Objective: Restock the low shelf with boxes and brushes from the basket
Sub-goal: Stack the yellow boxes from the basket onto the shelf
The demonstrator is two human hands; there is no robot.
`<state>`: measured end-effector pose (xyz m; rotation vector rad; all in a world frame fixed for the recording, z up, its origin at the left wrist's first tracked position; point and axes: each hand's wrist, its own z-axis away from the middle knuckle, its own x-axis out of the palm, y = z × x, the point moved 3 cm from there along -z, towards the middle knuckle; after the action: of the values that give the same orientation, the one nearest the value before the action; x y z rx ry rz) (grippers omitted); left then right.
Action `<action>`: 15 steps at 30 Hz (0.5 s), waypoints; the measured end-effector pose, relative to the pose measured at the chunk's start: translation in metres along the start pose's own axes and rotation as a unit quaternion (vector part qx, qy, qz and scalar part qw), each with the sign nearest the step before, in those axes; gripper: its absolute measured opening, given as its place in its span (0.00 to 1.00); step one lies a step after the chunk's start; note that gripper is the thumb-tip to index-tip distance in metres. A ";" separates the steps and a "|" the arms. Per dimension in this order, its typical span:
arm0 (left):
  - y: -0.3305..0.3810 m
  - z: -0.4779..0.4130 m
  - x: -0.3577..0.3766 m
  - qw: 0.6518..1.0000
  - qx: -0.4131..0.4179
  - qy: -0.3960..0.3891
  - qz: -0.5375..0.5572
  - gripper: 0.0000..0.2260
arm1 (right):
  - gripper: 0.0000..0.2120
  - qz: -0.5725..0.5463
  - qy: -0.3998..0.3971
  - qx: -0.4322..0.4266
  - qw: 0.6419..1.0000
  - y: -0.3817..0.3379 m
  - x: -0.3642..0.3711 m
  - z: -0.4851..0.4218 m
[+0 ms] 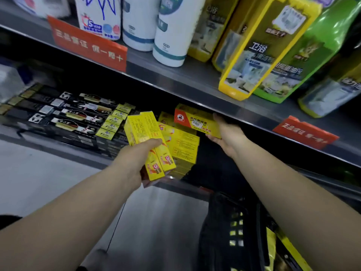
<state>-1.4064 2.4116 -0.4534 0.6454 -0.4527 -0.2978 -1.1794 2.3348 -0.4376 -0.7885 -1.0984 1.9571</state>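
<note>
Boxes (142, 130) | slim, yellow | red logo end | fine print on sides

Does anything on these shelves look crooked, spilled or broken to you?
Nothing spilled or damaged shows. The yellow boxes stacked on the low shelf look a little uneven, unlike the neat rows of black boxes beside them.

Retail shop aisle. Tiered metal shelving (195, 81) carries multiples of identical packaged goods (74, 116); red shelf-edge signs (88, 44) at 11 and 3 o'clock; black shopping basket (224, 222) at 5 o'clock
</note>
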 end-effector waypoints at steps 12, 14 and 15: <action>-0.003 -0.023 0.003 0.999 -0.021 0.033 0.008 0.13 | 0.17 0.386 -0.151 -0.116 0.903 0.026 0.043 -0.040; -0.004 -0.025 0.005 0.999 -0.024 0.028 0.003 0.15 | 0.21 0.410 -0.179 -0.115 0.887 0.025 0.046 -0.038; -0.004 -0.025 0.006 0.999 -0.025 0.025 0.002 0.15 | 0.22 0.423 -0.182 -0.112 0.880 0.024 0.047 -0.037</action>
<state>-1.3896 2.4188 -0.4721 0.6009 -0.3972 -0.2868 -1.1827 2.3808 -0.4822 -1.1976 -1.3524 2.8303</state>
